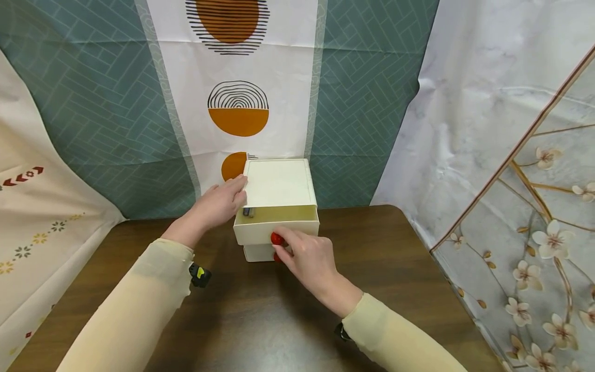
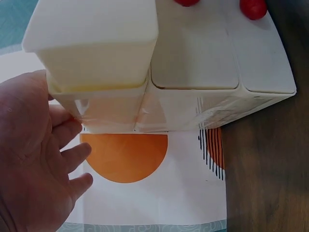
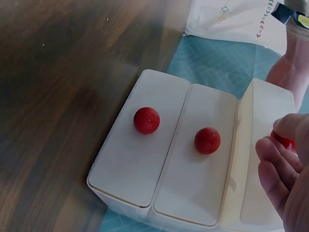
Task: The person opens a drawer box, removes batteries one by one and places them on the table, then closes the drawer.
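A small white drawer cabinet [image 1: 279, 183] stands at the table's back, with its top drawer [image 1: 255, 235] pulled partly out. My right hand [image 1: 310, 256] pinches that drawer's round red knob [image 1: 277, 238] between thumb and fingers. Against the upper left side of the cabinet rests my left hand [image 1: 218, 204], its fingers extended; the left wrist view shows its palm and spread fingers [image 2: 77, 157] beside the cabinet. Inside the drawer, a small dark grey-blue object [image 1: 248, 212] shows at the left. The middle drawer [image 3: 193, 188] and bottom drawer [image 3: 128, 164] are closed, each with a red knob.
The cabinet stands on a dark brown wooden table [image 1: 241, 320]. Right behind it hangs a green and white cloth [image 1: 362, 103] with orange shapes. A floral cloth [image 1: 520, 206] borders the table on the right, a cream patterned cloth [image 1: 37, 206] on the left.
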A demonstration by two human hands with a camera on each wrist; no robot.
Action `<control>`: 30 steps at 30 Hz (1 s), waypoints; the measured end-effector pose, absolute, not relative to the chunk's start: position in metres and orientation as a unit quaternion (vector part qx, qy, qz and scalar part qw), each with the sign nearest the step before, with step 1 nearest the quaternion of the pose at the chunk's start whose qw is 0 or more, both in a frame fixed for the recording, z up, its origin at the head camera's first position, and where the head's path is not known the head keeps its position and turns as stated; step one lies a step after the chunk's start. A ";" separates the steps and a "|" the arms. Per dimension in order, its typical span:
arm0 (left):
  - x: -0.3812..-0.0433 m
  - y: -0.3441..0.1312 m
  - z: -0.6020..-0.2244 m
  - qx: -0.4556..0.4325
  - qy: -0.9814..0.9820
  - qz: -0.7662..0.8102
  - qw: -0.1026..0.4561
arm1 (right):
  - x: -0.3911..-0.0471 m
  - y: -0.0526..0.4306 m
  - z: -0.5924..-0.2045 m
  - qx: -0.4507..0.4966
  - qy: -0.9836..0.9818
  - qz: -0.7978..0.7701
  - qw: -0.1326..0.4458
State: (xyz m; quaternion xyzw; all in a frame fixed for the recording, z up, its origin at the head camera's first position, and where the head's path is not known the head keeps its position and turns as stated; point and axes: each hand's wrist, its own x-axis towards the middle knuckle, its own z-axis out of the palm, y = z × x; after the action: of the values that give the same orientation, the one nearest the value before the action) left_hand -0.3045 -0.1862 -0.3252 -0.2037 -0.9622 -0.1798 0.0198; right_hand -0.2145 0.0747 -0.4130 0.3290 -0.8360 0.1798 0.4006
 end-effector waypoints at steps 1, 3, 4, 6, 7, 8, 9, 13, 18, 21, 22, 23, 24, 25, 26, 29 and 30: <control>-0.305 -0.187 -0.325 -0.207 -0.962 -0.178 0.021 | -0.214 0.075 -0.413 0.331 -0.835 0.178 0.402; -0.307 -0.187 -0.322 -0.213 -0.962 -0.170 0.026 | -0.211 0.075 -0.412 0.332 -0.835 0.175 0.403; -0.307 -0.186 -0.321 -0.218 -0.961 -0.165 0.029 | -0.210 0.076 -0.411 0.333 -0.834 0.174 0.404; -0.308 -0.186 -0.318 -0.225 -0.961 -0.155 0.036 | -0.208 0.076 -0.411 0.333 -0.833 0.173 0.407; -0.309 -0.186 -0.317 -0.227 -0.961 -0.153 0.039 | -0.207 0.076 -0.411 0.333 -0.833 0.174 0.407; -0.309 -0.186 -0.316 -0.228 -0.961 -0.150 0.041 | -0.205 0.077 -0.412 0.334 -0.832 0.175 0.408; -0.309 -0.185 -0.316 -0.230 -0.961 -0.149 0.045 | -0.204 0.077 -0.412 0.335 -0.831 0.176 0.408; -0.308 -0.186 -0.315 -0.224 -0.962 -0.149 0.054 | -0.200 0.077 -0.414 0.339 -0.829 0.180 0.408; -0.308 -0.186 -0.316 -0.213 -0.963 -0.155 0.051 | -0.196 0.077 -0.416 0.338 -0.826 0.177 0.415; -0.307 -0.185 -0.317 -0.208 -0.964 -0.160 0.044 | -0.193 0.077 -0.417 0.338 -0.823 0.177 0.421; -0.307 -0.185 -0.318 -0.206 -0.964 -0.161 0.043 | -0.192 0.077 -0.418 0.338 -0.822 0.176 0.423; -0.307 -0.185 -0.318 -0.204 -0.964 -0.162 0.040 | -0.191 0.077 -0.418 0.339 -0.821 0.176 0.424; -0.307 -0.185 -0.319 -0.203 -0.965 -0.164 0.039 | -0.190 0.077 -0.418 0.340 -0.820 0.175 0.426; -0.306 -0.185 -0.319 -0.201 -0.965 -0.164 0.038 | -0.189 0.077 -0.418 0.342 -0.819 0.174 0.427; -0.307 -0.185 -0.320 -0.201 -0.965 -0.164 0.037 | -0.188 0.077 -0.419 0.343 -0.818 0.173 0.428; -0.306 -0.185 -0.321 -0.200 -0.965 -0.164 0.038 | -0.185 0.078 -0.419 0.344 -0.818 0.173 0.427; -0.306 -0.185 -0.321 -0.199 -0.965 -0.164 0.038 | -0.185 0.079 -0.419 0.345 -0.818 0.173 0.426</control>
State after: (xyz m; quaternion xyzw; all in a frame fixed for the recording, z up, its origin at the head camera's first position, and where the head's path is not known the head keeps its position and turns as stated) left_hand -0.3060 -0.1851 -0.3215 -0.1994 -0.9654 -0.1639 0.0383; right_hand -0.1847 0.0785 -0.4193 0.3447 -0.8182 0.1729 0.4264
